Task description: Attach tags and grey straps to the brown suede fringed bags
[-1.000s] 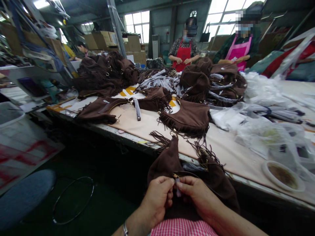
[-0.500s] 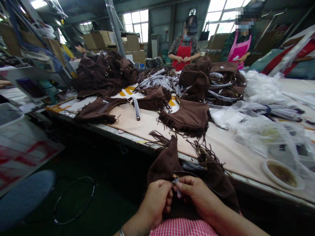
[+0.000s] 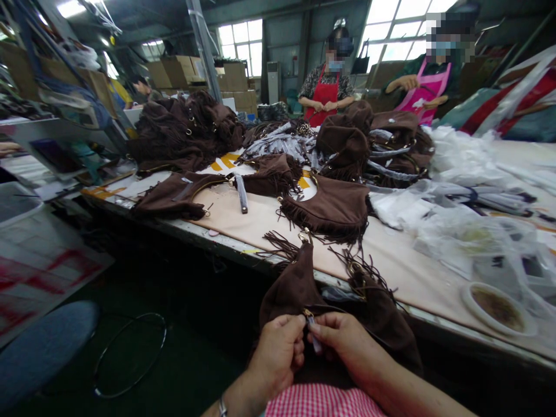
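A dark brown fringed handbag [image 3: 290, 284] rests over my lap against the table edge, its gold rings near the top. At its opening sits a gold zipper slider with a wrapped, greyish zipper pull [image 3: 315, 341]. My right hand [image 3: 341, 336] pinches this pull between thumb and forefinger. Close beside it, my left hand [image 3: 278, 347] is closed in a pinch at the gold slider; whatever lies between its fingertips is hidden. Beyond, another brown fringed bag [image 3: 332, 205] lies flat on the table.
The table [image 3: 256, 231] also bears a bag pile [image 3: 186, 127], wrapped straps [image 3: 282, 142], clear plastic bags [image 3: 456, 214] and a round tub of brownish contents [image 3: 499, 310]. Across it stand people in a red apron [image 3: 325, 95] and a pink apron [image 3: 423, 95]. A stool [image 3: 47, 353] is at left.
My left fingertips have shifted slightly up towards the gold slider, and the pull tilts a little more. The co-worker in pink has moved right and raised a hand.
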A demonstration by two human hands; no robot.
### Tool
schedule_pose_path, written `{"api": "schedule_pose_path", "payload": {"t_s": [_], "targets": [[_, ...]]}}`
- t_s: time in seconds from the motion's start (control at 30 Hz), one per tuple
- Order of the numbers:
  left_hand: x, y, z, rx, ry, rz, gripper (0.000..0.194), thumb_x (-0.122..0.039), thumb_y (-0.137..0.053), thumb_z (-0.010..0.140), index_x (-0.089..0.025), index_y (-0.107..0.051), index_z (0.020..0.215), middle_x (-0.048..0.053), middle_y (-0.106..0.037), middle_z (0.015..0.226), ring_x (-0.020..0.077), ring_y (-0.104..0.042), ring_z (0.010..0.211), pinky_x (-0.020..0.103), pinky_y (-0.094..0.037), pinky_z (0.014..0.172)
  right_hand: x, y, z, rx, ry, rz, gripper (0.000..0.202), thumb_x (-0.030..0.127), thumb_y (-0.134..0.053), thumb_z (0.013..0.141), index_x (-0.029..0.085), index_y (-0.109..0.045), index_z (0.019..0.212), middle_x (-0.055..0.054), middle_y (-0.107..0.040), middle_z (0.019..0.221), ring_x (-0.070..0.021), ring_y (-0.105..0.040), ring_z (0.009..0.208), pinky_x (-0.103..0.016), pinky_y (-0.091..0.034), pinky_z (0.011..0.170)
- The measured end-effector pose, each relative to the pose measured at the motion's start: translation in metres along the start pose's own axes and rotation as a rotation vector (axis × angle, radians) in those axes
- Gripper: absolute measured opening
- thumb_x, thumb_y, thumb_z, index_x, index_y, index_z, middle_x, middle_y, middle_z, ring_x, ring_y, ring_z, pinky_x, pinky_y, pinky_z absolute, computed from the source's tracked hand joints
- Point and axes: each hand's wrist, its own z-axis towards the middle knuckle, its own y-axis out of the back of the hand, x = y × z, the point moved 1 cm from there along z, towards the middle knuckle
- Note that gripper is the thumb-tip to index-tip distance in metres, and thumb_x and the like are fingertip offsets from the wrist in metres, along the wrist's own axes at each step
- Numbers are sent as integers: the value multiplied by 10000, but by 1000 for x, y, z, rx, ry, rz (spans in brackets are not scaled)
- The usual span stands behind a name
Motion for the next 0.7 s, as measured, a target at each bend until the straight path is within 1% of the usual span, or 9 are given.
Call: {"api": "schedule_pose_path", "payload": {"t_s": [0.17,0.3,0.4,0.47,0.57,0.63,0.7], "targets": [[2,3,1,-47,-134,195,376,-499,-731,671,-171,-563,744,-89,-415,433,54,-316,383,194,-216,387,3,0,1,-4,-16,-73,326,453,-653,737,138,-653,653,-16,-615,555,-99,-473,485,-244,-334,512],[3,5,1,-81,-244,365,290,-447,-655,774,-159,-625,760,-69,-444,443,77,-363,395,209,-275,407,8,-2,1,-6,-22,-123,348,474,-622,739,137,-654,655,-12,-604,537,-94,-459,463,-238,-326,492],[-2,2,-4,-108,-313,444,249,-393,-624,808,-158,-647,728,-43,-502,472,87,-401,414,218,-327,438,13,-4,-1,-36,-6,-171,330,452,-604,747,141,-656,650,-11,-603,521,-97,-465,460,-233,-329,481],[-7,-2,-8,-129,-350,481,225,-356,-623,811,-159,-652,706,-9,-578,528,109,-477,461,226,-380,478,15,-6,-3,-72,19,-203,300,422,-609,749,150,-652,629,-10,-603,505,-104,-475,460,-233,-335,477],[-13,-8,-14,-153,-397,560,205,-320,-619,818,-155,-668,706,45,-675,634,168,-605,589,249,-457,556,17,-10,-3,-128,49,-227,261,385,-646,730,164,-649,592,-8,-607,492,-113,-486,459,-239,-342,470],[-14,-10,-16,-162,-439,636,205,-309,-606,836,-158,-675,716,58,-695,660,192,-636,627,264,-476,581,17,-11,-3,-155,61,-223,257,381,-658,715,167,-646,574,-9,-608,488,-118,-490,457,-243,-350,469],[-14,-10,-15,-168,-494,724,201,-293,-590,854,-170,-670,717,55,-697,664,196,-642,628,269,-470,584,17,-12,-3,-165,70,-209,258,383,-658,708,161,-653,576,-15,-615,497,-125,-502,465,-247,-364,475]]}}
